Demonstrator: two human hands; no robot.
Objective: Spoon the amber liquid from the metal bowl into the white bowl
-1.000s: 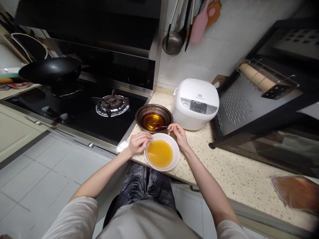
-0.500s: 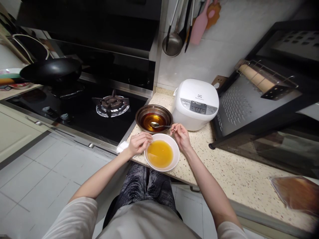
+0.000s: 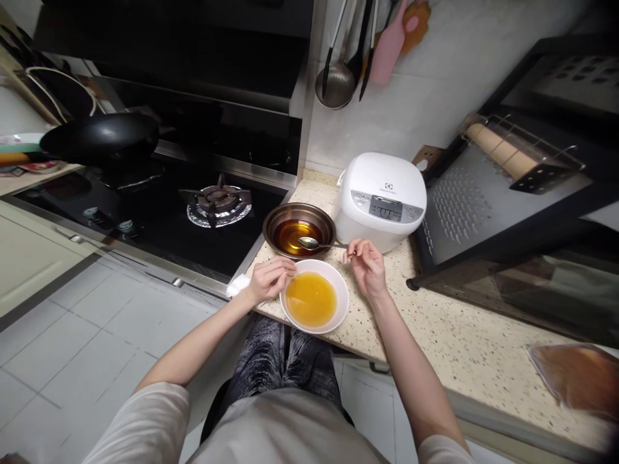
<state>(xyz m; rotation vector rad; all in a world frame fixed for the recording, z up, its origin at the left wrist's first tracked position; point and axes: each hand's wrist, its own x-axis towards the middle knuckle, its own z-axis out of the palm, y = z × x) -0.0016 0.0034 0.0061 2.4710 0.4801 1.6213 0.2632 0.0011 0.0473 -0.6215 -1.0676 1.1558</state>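
Note:
My right hand point(image 3: 366, 264) pinches the handle end of a metal spoon point(image 3: 309, 243), whose head hangs over the near right part of a steel bowl point(image 3: 274, 218). Amber-brown liquid point(image 3: 293, 236) fills the lower part of that bowl. Nearer to me, a white bowl point(image 3: 342, 298) of yellow liquid point(image 3: 311, 299) stands at the counter's front edge. My left hand point(image 3: 271, 278) grips the white bowl's left rim, fingers on top. A crumpled white tissue point(image 3: 238, 285) lies beside my left wrist.
Behind the bowls stands a white rice cooker point(image 3: 382, 193). The stove's bare burner point(image 3: 219, 205) is to the left, with a black wok point(image 3: 101, 138) farther off. A black metal rack point(image 3: 459, 206) fills the right, and a brown packet point(image 3: 578, 377) lies on the counter point(image 3: 435, 316).
My right hand has moved to the right, drawing the spoon a little toward the steel bowl's right rim. My left hand and the white bowl have stayed in place.

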